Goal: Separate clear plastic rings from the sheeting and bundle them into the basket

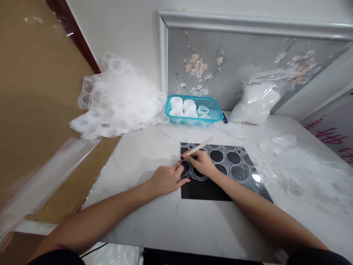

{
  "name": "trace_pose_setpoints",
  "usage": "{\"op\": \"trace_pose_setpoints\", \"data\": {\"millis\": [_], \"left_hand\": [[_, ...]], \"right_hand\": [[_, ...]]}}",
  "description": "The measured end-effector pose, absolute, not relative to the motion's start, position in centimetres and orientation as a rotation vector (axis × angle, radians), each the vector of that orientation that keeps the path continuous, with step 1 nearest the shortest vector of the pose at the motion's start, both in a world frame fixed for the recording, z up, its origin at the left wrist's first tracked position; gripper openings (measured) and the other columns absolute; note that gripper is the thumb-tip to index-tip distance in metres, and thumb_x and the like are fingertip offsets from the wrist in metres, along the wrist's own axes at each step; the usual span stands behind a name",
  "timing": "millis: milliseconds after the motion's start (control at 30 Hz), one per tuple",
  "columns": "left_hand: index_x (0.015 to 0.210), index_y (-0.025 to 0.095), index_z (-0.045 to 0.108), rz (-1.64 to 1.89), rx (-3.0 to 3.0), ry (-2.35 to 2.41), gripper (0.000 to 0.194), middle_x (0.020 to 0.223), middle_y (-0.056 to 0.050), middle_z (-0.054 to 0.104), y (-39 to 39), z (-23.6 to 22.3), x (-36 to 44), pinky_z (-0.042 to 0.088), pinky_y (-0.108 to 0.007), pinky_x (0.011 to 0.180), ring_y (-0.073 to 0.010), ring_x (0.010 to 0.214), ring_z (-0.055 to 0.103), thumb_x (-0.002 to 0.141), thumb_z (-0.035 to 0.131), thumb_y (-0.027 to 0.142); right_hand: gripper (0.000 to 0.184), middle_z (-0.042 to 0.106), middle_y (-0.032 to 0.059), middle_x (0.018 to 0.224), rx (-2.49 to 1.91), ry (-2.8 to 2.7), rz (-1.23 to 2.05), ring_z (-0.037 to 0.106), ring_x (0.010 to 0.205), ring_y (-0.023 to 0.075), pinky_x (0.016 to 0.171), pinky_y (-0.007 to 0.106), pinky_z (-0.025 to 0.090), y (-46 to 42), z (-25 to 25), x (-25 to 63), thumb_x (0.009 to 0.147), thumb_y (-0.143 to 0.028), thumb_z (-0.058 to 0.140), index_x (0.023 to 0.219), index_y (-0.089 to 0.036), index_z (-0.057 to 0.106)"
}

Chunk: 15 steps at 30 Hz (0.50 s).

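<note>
My right hand (202, 162) is closed around a slim, pale, pen-like tool (203, 142). Its upper end points up and to the right, while its tip is hidden at my fingers. Under both hands lies a black sheet (209, 191), and on it rests a clear plastic sheet of joined rings (238, 173). My left hand (168, 178) sits at the left edge of the black sheet, fingertips touching a ring there. Its thumb is stretched apart from the other fingers, and it holds nothing that I can see.
A blue basket (193, 120) with stacked white rings stands at the back. Left of it is a heap of clear ring sheets (124, 97). More clear plastic pieces (306, 173) lie on the right, below a filled plastic bag (256, 99). A dark blue pen (225, 118) lies beside the basket.
</note>
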<state>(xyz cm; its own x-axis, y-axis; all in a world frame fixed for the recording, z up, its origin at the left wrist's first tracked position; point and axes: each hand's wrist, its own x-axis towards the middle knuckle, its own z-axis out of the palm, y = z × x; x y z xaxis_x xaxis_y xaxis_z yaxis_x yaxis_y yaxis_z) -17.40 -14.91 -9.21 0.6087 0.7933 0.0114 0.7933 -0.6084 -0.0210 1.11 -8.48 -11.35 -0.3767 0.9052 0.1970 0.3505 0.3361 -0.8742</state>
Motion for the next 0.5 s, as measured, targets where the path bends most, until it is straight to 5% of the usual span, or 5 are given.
{"op": "trace_pose_setpoints", "data": {"millis": [200,400,500], "left_hand": [[0.115,0.013,0.058,0.014,-2.822,-1.442,0.052,0.130,-0.016,0.060,-14.9,-9.0,-17.4,0.052,-0.035,0.057,-0.0272,0.079,0.071,0.096,0.038,0.058],[0.121,0.014,0.055,-0.071,-2.905,-1.736,0.057,0.097,-0.008,0.072,-14.6,-7.9,-17.1,0.052,-0.035,0.067,-0.0277,0.082,0.070,0.089,0.051,0.062],[0.120,0.016,0.056,-0.077,-2.929,-1.840,0.061,0.098,-0.006,0.072,-14.4,-7.4,-17.0,0.051,-0.035,0.070,-0.0285,0.086,0.070,0.085,0.053,0.066]], "right_hand": [[0.019,0.076,0.0066,0.090,-1.067,-1.984,0.876,0.069,0.081,0.0213,0.071,0.031,0.053,-8.6,-11.3,1.2,0.091,-0.030,0.056,0.088,-0.019,0.071],[0.021,0.074,0.0095,0.088,-1.005,-2.544,0.298,0.064,0.088,0.0226,0.065,0.028,0.049,-10.6,-10.9,1.2,0.093,-0.019,0.051,0.104,-0.019,0.069],[0.016,0.071,0.0091,0.082,-1.103,-2.453,0.301,0.064,0.082,0.0212,0.061,0.026,0.047,-7.7,-9.5,1.6,0.087,-0.019,0.058,0.097,-0.019,0.071]]}}
